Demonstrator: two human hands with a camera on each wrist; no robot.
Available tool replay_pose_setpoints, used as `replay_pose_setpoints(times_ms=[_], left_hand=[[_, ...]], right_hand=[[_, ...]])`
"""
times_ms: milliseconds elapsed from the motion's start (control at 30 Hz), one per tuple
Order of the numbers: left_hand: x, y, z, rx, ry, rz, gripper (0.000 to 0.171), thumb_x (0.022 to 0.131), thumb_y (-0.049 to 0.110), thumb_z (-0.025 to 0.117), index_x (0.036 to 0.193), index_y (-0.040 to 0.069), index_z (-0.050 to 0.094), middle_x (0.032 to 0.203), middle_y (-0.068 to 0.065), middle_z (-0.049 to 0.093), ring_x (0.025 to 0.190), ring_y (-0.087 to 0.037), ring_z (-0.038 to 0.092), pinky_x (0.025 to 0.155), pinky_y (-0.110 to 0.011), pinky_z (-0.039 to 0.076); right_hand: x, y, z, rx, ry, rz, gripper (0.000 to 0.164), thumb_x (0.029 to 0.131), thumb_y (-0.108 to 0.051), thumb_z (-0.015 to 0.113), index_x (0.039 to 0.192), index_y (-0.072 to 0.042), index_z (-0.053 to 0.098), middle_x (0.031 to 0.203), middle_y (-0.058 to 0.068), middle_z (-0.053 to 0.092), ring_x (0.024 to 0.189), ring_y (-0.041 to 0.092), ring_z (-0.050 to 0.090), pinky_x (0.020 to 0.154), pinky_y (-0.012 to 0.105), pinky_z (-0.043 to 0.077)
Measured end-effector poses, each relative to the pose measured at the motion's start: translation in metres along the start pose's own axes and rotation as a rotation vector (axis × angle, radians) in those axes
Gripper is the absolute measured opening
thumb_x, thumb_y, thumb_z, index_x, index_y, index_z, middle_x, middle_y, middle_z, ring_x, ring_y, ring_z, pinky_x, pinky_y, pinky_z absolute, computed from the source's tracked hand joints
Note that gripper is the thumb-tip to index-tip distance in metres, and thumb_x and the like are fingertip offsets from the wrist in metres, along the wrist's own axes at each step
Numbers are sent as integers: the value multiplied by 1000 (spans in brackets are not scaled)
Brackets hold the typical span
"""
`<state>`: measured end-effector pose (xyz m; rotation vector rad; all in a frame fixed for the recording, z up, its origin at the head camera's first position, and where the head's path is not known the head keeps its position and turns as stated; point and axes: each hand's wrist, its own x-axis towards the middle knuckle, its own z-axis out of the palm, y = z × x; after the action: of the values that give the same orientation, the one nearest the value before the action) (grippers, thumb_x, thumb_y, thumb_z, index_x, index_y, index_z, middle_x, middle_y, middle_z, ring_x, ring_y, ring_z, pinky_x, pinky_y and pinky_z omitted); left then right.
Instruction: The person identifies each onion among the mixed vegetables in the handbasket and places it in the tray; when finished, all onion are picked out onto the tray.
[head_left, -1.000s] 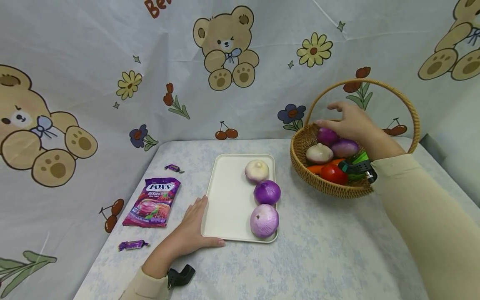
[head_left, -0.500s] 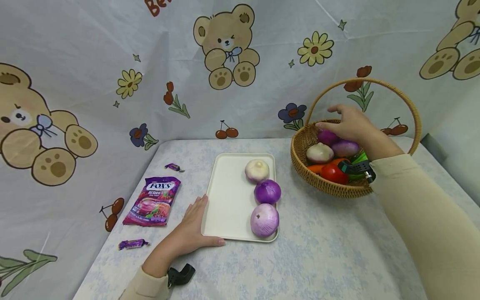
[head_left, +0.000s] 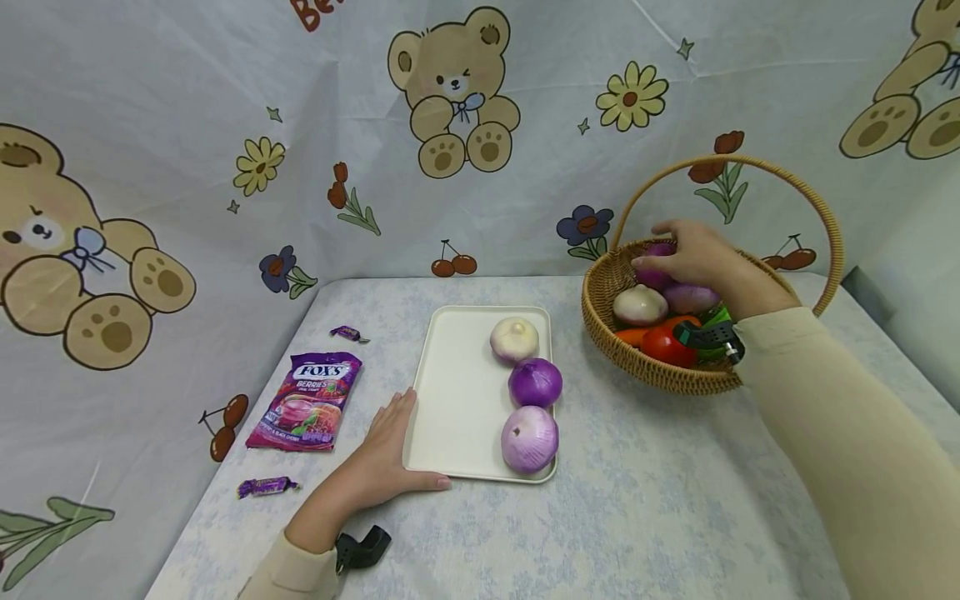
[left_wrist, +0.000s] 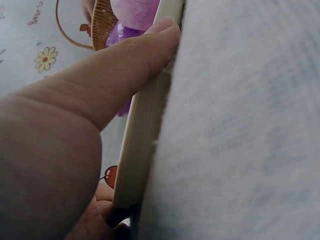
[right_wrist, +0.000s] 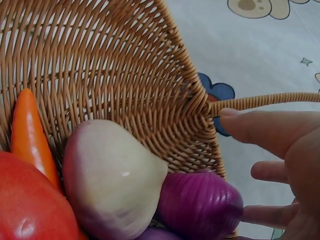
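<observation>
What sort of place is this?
Probably a staged tabletop set-up indoors rather than a working kitchen: a bear-print cloth hangs behind the table, which carries a cream tray and a wicker basket of vegetables.

Table: pale top, mottled blue-grey [head_left: 637, 508]. Cloth backdrop [head_left: 540, 233] behind and left of table, off-white, creased, printed with bears [head_left: 453, 125], flowers [head_left: 632, 98], cherries [head_left: 442, 268]. Light soft, even; faint shadows on table.
</observation>
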<state>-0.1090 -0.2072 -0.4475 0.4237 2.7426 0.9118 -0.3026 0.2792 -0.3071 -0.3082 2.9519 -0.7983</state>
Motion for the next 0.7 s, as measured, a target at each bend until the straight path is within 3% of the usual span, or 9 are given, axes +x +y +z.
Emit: replay_pose_setpoints(times_ms=[433,700], left_hand=[[0,0,-1,2,2,12,146,71,66,91,166,-6,7,172,-23,10,158,-37,-1,125,-54,0],[1,-1,0,0,-1,6,147,70,67,91,166,-4,6,173,-22,10,158,-37,-1,125,-55,0]], right_hand=[[4,11,10,-54,-32,-19,66,97,-11,76,147,15,43,138,42,48,126,58,48,106,70,38],[1,10,8,-58,-19,3,61,97,-11,75,148,9,47,139,41,49,128,58,46,108,72,36]])
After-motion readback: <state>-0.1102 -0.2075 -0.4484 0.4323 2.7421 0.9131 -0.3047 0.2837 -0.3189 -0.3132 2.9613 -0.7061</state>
